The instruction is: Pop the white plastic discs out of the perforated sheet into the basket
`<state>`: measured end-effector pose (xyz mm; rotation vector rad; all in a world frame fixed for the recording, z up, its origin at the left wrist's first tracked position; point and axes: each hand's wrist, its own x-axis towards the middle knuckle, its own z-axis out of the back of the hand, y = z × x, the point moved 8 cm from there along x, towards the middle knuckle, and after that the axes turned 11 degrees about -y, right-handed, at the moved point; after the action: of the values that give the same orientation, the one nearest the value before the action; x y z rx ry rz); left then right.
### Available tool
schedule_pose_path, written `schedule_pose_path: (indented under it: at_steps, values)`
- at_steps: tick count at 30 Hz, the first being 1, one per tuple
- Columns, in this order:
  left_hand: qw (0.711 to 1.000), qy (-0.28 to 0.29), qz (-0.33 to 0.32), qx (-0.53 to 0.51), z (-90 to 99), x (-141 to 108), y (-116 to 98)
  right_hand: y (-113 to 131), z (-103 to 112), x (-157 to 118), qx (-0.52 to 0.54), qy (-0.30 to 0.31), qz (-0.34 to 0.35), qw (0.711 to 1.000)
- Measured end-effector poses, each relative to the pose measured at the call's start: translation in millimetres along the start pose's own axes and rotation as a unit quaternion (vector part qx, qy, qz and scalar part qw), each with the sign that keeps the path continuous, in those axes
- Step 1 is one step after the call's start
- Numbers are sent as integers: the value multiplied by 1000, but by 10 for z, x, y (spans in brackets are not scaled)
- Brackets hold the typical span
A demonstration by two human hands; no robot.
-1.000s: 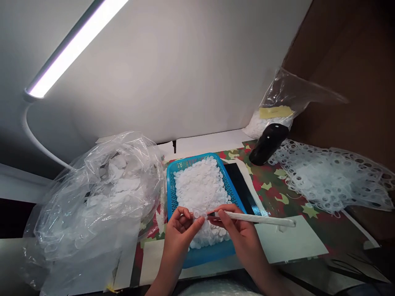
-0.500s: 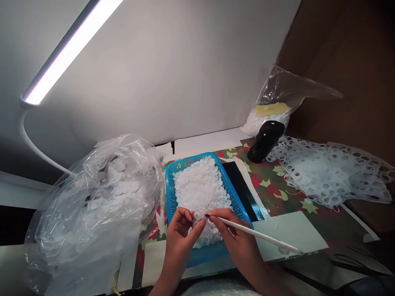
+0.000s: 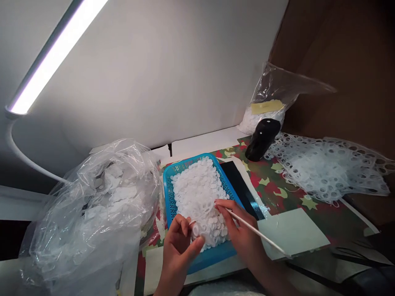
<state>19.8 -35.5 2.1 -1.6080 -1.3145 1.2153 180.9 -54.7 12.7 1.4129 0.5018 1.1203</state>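
Note:
A blue basket full of small white discs lies in front of me. Over its near end, my left hand pinches a small white ring-like piece between thumb and fingers. My right hand is closed around a thin white stick, which slants down to the right; its tip is hidden by my fingers. A translucent strip with round holes appears to stretch between the two hands, though its edges blend into the discs.
A large clear plastic bag with white scraps lies left. To the right are a black cylindrical object, a heap of perforated translucent sheets and a pale card. Behind stands a bag of white discs; a lamp shines above.
My hands have moved apart: the right one with the stick went slightly up and away, the left one slightly down. The view has shifted a little.

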Motion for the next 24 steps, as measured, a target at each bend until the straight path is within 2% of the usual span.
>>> schedule_pose_path:
  at_steps: [4,8,11,17,24]
  values:
    - [998,-41,4,39,85,76,35,-85,-25,-17,61,43,-90,993]
    - [996,-61,-9,67,131,131,73,-57,-141,-76,141,95,-181,969]
    - [995,-64,-15,75,145,139,81,-67,-207,-112,155,119,-226,954]
    - [994,-42,-28,95,128,140,68,3,-255,-89,89,149,-150,973]
    - [990,-30,-45,133,121,117,23,87,-211,-29,59,138,-109,983]
